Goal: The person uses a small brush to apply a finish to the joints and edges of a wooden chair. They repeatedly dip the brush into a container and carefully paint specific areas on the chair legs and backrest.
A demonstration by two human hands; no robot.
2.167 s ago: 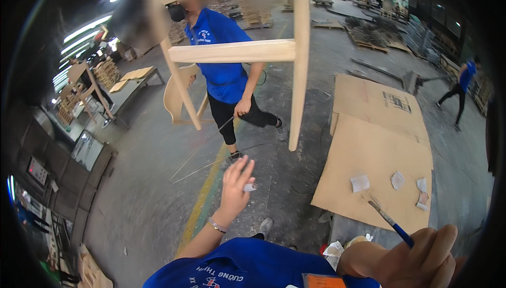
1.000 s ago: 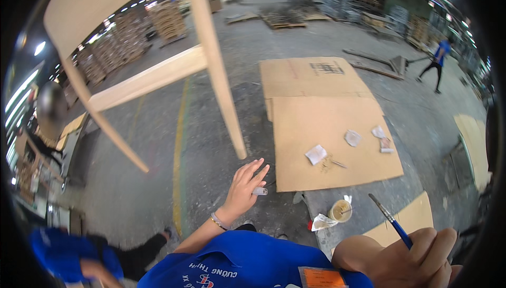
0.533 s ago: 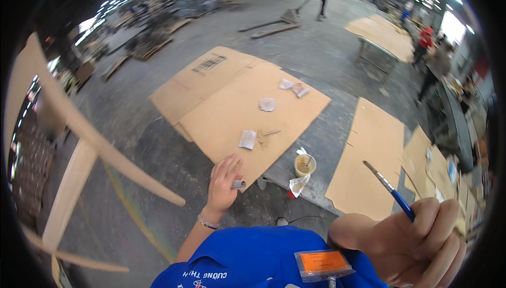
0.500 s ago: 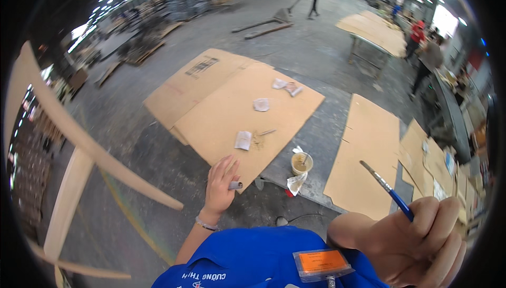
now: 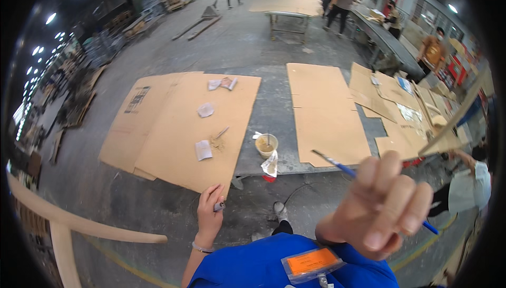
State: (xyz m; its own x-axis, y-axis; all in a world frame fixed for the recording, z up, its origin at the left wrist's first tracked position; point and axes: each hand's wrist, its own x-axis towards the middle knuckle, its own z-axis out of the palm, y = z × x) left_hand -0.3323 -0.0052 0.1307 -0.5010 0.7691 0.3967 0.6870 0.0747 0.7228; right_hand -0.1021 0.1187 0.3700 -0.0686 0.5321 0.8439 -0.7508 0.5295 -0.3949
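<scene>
In my right hand (image 5: 379, 206), raised at the lower right, is a slim paintbrush (image 5: 340, 165) with a blue handle and a dark tip pointing left. The fingers pinch it loosely. My left hand (image 5: 210, 211) is closed around a short grey cylinder (image 5: 219, 207), seen mostly end-on, beside the near corner of a cardboard sheet (image 5: 174, 124). A plastic cup (image 5: 265, 145) of tan paste, with a stick standing in it, sits on the grey table (image 5: 271, 95). Crumpled white paper (image 5: 270, 165) lies against the cup's near side.
Folded paper pieces (image 5: 203, 150) and tan powder (image 5: 217, 143) lie on the left cardboard. Another cardboard sheet (image 5: 327, 114) covers the table's middle. A curved wooden frame (image 5: 89, 222) stands at lower left. Other people (image 5: 341, 7) work near a conveyor; a pallet jack (image 5: 197, 24) is behind.
My view has swung right, so the table and cup appear further left. The right-hand fingers have spread somewhat around the brush, and its handle end now shows. The left hand still holds the cylinder.
</scene>
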